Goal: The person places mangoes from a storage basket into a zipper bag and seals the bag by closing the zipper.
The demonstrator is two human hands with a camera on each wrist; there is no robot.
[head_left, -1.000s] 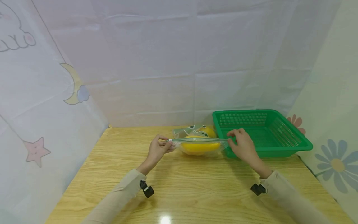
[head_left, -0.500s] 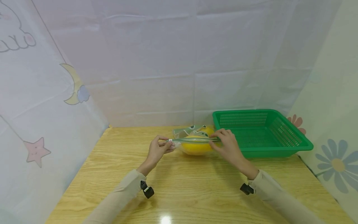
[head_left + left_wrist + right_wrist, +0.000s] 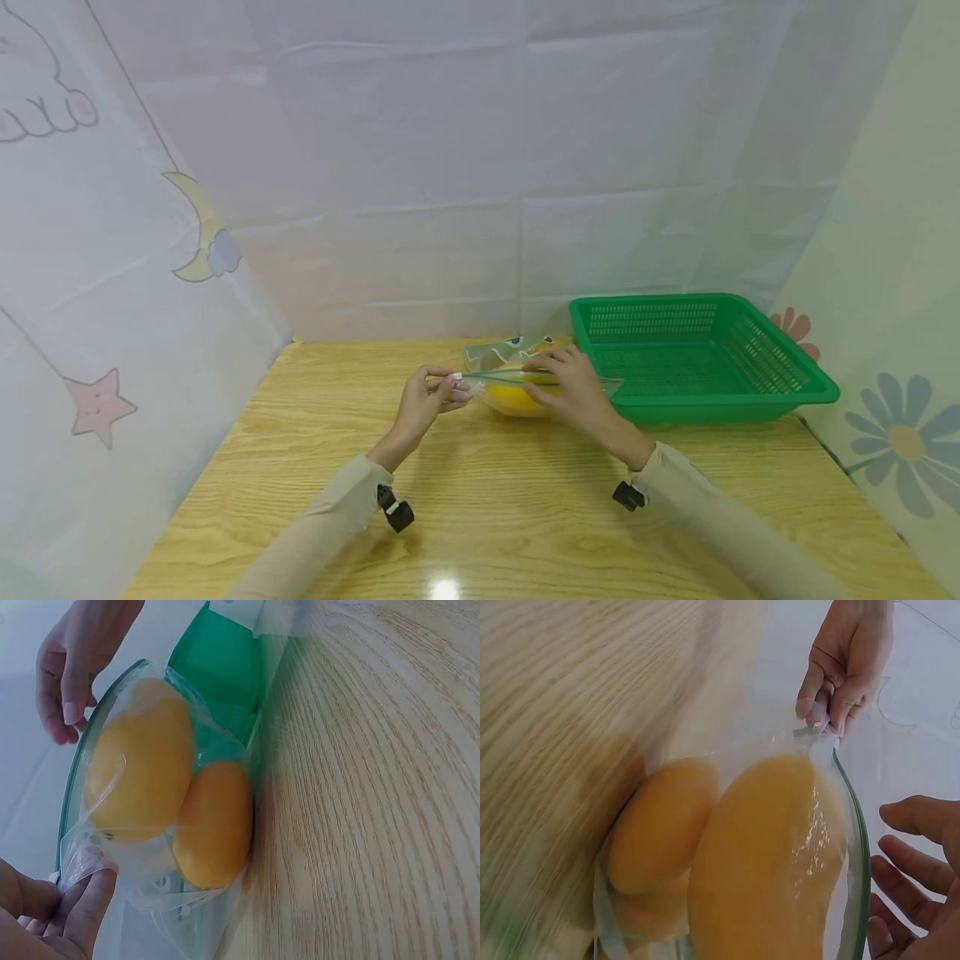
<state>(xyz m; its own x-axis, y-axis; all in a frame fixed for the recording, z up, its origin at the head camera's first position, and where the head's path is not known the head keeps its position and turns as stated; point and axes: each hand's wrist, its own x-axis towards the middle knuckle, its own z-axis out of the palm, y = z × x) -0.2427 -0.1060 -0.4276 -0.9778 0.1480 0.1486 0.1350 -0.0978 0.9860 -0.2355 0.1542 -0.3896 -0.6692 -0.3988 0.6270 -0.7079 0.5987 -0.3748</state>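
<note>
A clear zip bag [image 3: 611,386] with a green zip strip [image 3: 861,855] along its mouth holds several yellow-orange mangoes. A large mango [image 3: 142,769] lies nearest the zip, with a smaller mango [image 3: 216,825] beside it. My left hand [image 3: 422,404] pinches the bag's left corner at the white zip slider [image 3: 457,377]. My right hand [image 3: 576,390] is over the zip strip in the head view; in the right wrist view its loosely bent fingers [image 3: 907,859] stand beside the strip, holding nothing.
A green plastic basket [image 3: 705,410] with slotted walls stands at the table's right rear, close to the bag. Behind the bag lies a pale green patterned piece [image 3: 491,357]. The wooden table [image 3: 480,500] meets a white cloth backdrop [image 3: 405,208].
My right hand has moved left along the zip strip from the bag's right end toward the middle. The left hand stays at the slider corner, and the basket has not moved.
</note>
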